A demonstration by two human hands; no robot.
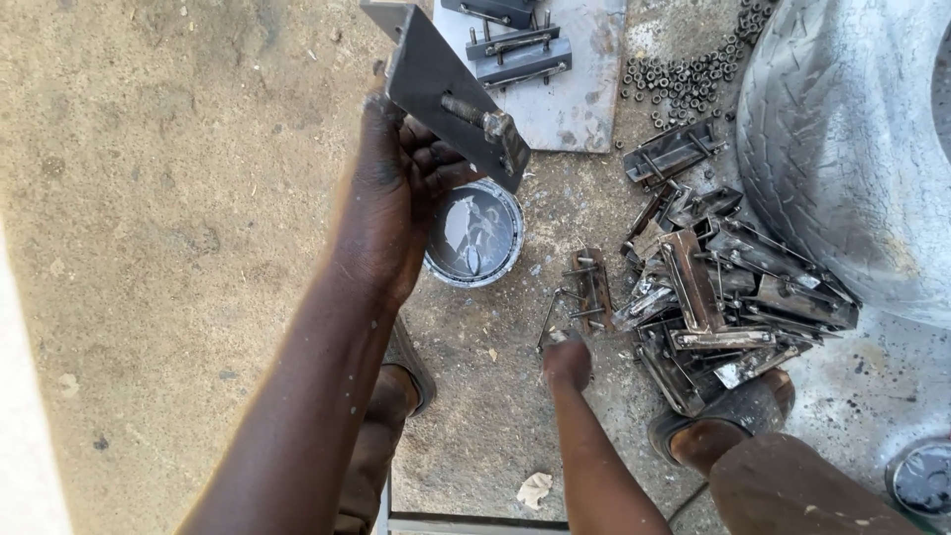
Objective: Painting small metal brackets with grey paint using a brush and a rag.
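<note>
My left hand is raised and grips a dark flat metal bracket with a bolt across its face. Just under it on the ground stands a small round tin of grey-white paint. My right hand is low at the ground, fingers closed around the end of a bent metal piece that has thin rods sticking out. That piece lies just left of a pile of similar rusty brackets.
A grey metal sheet at the top carries three painted brackets. Several loose nuts lie beside it. A big worn tyre fills the right. My shoes rest near the pile; another tin sits bottom right.
</note>
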